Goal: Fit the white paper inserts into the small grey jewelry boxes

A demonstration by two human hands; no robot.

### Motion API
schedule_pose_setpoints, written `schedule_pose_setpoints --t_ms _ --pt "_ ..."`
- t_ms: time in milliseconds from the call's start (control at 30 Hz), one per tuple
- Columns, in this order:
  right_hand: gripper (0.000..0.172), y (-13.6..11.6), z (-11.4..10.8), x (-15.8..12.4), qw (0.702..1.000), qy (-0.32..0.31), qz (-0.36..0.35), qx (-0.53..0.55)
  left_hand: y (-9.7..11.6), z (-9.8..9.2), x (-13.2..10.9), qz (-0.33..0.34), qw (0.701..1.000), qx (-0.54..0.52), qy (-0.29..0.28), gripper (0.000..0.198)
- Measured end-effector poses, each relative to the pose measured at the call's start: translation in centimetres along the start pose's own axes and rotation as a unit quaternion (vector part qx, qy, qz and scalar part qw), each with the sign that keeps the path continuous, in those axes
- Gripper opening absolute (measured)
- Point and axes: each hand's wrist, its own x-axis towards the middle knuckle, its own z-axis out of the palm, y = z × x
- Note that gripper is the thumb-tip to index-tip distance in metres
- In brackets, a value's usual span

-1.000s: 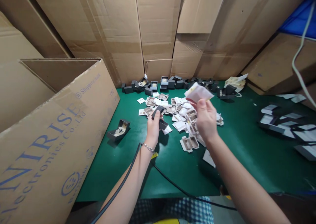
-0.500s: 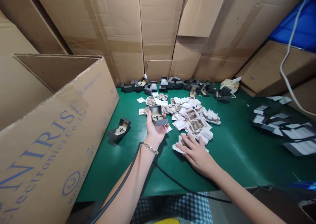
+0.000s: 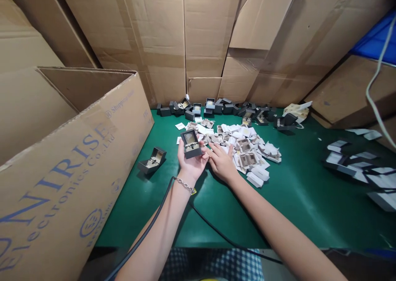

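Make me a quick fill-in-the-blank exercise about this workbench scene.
1. The dark box in the left hand is ____, not shut.
2. The chain bracelet circles the ____ wrist.
3. The tabletop is ____ in colour.
4. The large carton is printed in the colour ____.

Missing words: open; left; green; blue.

Cardboard panels (image 3: pixel 157 41) behind, white cable (image 3: pixel 368 90) at right, green tabletop (image 3: pixel 309 186)

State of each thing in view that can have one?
Held dark box: open, lid up
Left hand: holding it
Right hand: palm down, fingers extended
Large carton: open on top
Dark box beside carton: open
Pale inserts: heaped loosely
Back-row dark boxes: some open, others unclear
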Motion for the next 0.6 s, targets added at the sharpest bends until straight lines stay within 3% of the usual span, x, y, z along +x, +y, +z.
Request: schedule_pose_setpoints --t_ms 100,233,333,467,533,600 --pt "0.037 -0.1 -1.0 -0.5 0.996 0.079 0.010 0.043 -0.1 0.3 0.1 0.024 0.999 0.032 0.017 0.049" --pt "0.033 0.5 -2.4 -0.8 0.964 0.150 0.106 0.190 -0.4 0.3 0.8 0.086 0.977 0.130 0.143 0.047" --pt "0.034 1.1 -2.7 -0.4 0.893 0.129 0.238 0.360 -1.0 -0.1 1.3 0.034 0.968 0.180 0.174 0.043" --pt "0.027 1.4 -2.9 0.2 0.762 0.119 0.316 0.553 -2.2 -0.2 1.1 -0.081 0.964 0.218 0.129 0.040" --pt "0.026 1.4 -3.0 0.2 0.739 0.124 0.314 0.582 -2.8 -0.1 0.8 -0.107 0.962 0.223 0.111 0.038" --pt "0.023 1.2 -3.2 0.1 0.745 0.116 0.299 0.584 -3.3 -0.1 0.6 -0.114 0.962 0.225 0.109 0.037"
